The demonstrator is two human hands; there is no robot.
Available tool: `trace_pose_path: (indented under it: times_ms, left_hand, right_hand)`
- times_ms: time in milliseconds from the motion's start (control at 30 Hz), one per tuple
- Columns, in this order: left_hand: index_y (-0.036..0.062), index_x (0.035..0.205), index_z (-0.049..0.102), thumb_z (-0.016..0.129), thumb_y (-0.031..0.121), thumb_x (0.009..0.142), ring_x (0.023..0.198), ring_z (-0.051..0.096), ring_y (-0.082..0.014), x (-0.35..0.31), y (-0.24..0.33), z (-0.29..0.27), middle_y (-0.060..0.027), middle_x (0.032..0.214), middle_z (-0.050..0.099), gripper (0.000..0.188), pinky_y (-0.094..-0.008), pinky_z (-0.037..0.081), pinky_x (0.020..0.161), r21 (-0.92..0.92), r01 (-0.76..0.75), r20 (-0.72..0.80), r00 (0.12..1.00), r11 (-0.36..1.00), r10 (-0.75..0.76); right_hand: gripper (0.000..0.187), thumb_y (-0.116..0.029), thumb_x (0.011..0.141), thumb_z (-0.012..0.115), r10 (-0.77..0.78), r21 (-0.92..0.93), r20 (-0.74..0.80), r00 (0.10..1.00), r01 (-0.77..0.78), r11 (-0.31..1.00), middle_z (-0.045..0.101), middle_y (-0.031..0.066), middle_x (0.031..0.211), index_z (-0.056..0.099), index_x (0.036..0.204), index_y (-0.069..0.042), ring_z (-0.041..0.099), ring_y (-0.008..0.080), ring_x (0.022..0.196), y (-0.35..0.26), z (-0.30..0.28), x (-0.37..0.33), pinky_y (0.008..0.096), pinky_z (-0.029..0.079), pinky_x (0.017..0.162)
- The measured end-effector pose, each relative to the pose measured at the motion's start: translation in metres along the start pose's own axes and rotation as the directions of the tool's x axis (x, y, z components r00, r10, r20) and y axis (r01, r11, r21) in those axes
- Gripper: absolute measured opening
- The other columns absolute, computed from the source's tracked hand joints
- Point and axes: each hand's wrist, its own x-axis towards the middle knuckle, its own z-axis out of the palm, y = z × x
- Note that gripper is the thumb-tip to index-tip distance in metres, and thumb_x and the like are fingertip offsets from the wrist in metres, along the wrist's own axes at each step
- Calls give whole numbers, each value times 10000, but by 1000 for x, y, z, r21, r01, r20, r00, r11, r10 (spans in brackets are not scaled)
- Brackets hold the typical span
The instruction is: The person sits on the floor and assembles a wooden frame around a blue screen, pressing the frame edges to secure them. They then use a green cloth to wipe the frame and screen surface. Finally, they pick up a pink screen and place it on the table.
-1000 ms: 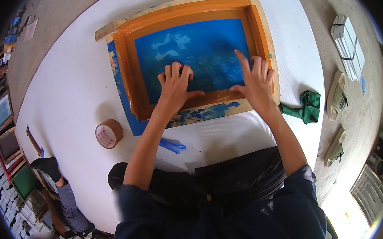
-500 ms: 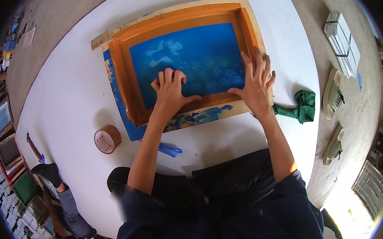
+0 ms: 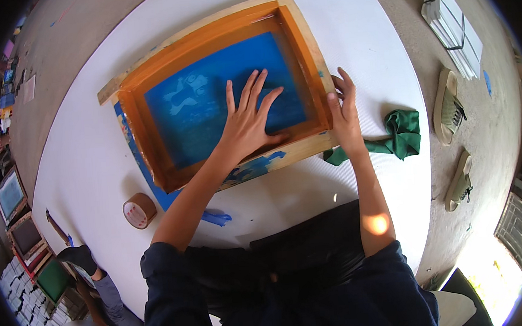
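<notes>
A screen-printing frame [image 3: 126, 121] with orange-brown taped inner walls and a wooden rim lies tilted on the white surface. Its blue mesh [image 3: 171, 136] carries a pale cartoon figure [image 3: 187, 94] at upper left. Fingers spread, my left hand [image 3: 247, 120] is over the right half of the mesh; whether the fingertips press on it I cannot tell. My right hand [image 3: 347, 116] is against the outer right side of the frame, thumb near the edge and fingers loosely bent, gripping nothing visible. A crumpled green cloth [image 3: 403, 133] lies beside that wrist.
A brown tape roll [image 3: 139, 211] and a blue scrap [image 3: 216, 218] lie near my left forearm. Past the white surface [image 3: 80, 169], right, are a strapped white stack [image 3: 454, 31] and two shoes [image 3: 449, 107]. Another person's leg [image 3: 103, 289] shows at lower left.
My left hand has moved right across the mesh and spread its fingers. My right hand has slid off the corner to the frame's outer right side. The view has turned slightly.
</notes>
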Motion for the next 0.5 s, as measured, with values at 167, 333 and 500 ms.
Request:
trace_pose_path:
  times_ms: [167, 333, 500]
  left_hand:
    - [170, 1291, 418, 804, 549, 506, 1371, 194, -321, 30, 22, 20, -161, 1456, 235, 953, -653, 33, 1053, -23, 53, -89, 994, 998, -55]
    - [129, 1228, 413, 796, 535, 533, 1373, 184, -325, 33, 18, 29, -154, 1465, 214, 891, -641, 14, 1048, -39, 49, -111, 992, 998, -53]
    - [120, 1222, 381, 810, 521, 524, 1376, 170, -331, 36, 15, 29, -155, 1457, 225, 912, -644, 5, 1046, -43, 51, -101, 993, 998, -55]
  right_hand:
    - [482, -240, 972, 424, -45, -101, -20, 999, 43, 994, 407, 217, 1251, 281, 1369, -7, 433, 322, 1173, 4, 2, -1, 399, 358, 998]
    - [474, -265, 969, 424, -80, -140, -30, 996, 75, 987, 420, 222, 1235, 310, 1345, 0, 425, 351, 1170, 6, 3, -1, 418, 349, 992]
    - [441, -205, 948, 467, -158, -170, -48, 986, 148, 974, 440, 219, 1207, 343, 1314, 8, 443, 361, 1124, 10, 2, 2, 423, 360, 959]
